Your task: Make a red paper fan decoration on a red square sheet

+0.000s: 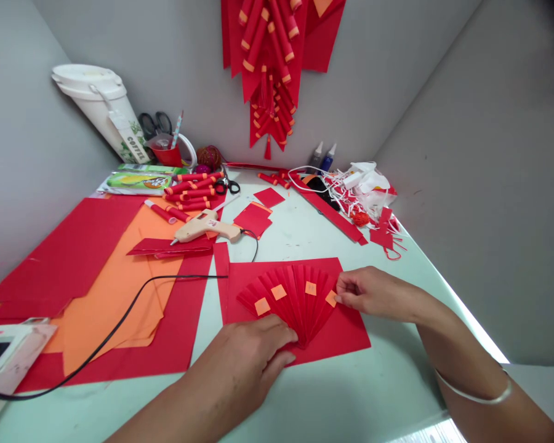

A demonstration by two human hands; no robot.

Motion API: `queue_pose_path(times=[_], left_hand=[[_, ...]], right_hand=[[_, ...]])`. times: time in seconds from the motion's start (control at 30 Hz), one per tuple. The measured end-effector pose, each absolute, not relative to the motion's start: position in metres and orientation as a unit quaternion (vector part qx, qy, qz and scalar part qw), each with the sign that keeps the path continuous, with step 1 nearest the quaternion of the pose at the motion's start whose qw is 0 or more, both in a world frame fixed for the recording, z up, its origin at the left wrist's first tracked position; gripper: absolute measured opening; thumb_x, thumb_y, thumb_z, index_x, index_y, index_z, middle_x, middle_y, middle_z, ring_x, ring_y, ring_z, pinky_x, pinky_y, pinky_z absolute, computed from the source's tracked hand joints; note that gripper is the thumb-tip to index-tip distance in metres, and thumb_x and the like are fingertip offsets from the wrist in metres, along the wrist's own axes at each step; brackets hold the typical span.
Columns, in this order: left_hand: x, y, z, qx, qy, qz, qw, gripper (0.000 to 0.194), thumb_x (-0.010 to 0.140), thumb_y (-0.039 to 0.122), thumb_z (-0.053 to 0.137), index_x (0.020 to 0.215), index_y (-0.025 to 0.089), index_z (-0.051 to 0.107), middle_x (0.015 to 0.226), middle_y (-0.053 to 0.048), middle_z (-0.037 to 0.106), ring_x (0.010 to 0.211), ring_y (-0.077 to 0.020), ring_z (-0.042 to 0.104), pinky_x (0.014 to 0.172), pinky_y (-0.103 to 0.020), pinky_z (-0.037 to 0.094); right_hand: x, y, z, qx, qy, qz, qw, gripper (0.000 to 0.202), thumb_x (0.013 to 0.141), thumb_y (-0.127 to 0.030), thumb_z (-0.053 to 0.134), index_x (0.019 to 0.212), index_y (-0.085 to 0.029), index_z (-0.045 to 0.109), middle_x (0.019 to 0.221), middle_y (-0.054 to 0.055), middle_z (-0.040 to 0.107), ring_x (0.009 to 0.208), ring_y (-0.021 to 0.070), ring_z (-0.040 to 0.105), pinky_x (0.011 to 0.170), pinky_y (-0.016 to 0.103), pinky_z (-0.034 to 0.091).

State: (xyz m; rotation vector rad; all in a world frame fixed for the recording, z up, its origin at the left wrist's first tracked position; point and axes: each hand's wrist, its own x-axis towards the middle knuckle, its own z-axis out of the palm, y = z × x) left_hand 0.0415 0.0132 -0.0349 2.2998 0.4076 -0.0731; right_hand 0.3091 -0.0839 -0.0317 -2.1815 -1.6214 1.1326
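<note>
A pleated red paper fan (298,289) lies spread on a sheet of red paper (351,341). Several small orange paper squares sit in an arc across its pleats. The rightmost orange paper square (331,299) is pinched between the thumb and fingers of my right hand (367,291), at the fan's right edge. My left hand (253,357) rests over the fan's lower left side, fingertips near its narrow base, with thumb and forefinger slightly apart. Part of the fan's left edge is hidden under that hand.
A hot glue gun (207,227) lies behind on the left, its black cable (143,289) crossing orange and red paper sheets (106,271). Rolled red tubes (196,194), scissors (227,184) and red paper squares (253,218) are farther back. White scraps (357,184) pile up at right.
</note>
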Motion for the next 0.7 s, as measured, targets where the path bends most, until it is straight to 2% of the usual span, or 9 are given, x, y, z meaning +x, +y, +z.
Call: queue_pose_path(times=[0.37,0.7], left_hand=[[0.0415,0.0139,-0.0341,0.908,0.156,-0.024,0.389,0.024,0.093,0.023,0.048,0.108,0.026,0.066,0.102,-0.002,0.07,0.09,-0.0189,0.067,0.075,-0.026,0.049],[0.0414,0.0137,-0.0328,0.904,0.154,-0.005,0.398,0.024,0.093,0.025,0.048,0.107,0.026,0.067,0.099,-0.002,0.071,0.088,-0.0187,0.068,0.074,-0.025,0.05]], right_hand=[[0.3049,-0.0795,-0.0275,-0.748,-0.558,0.355,0.062,0.013,0.08,-0.025,0.051,0.068,-0.021,0.05,0.064,-0.002,0.056,0.057,0.0131,0.043,0.052,0.027,0.03],[0.3046,-0.0808,-0.0307,-0.749,-0.559,0.349,0.067,0.013,0.082,-0.026,0.05,0.071,-0.021,0.05,0.067,-0.002,0.058,0.058,0.0133,0.045,0.053,0.027,0.032]])
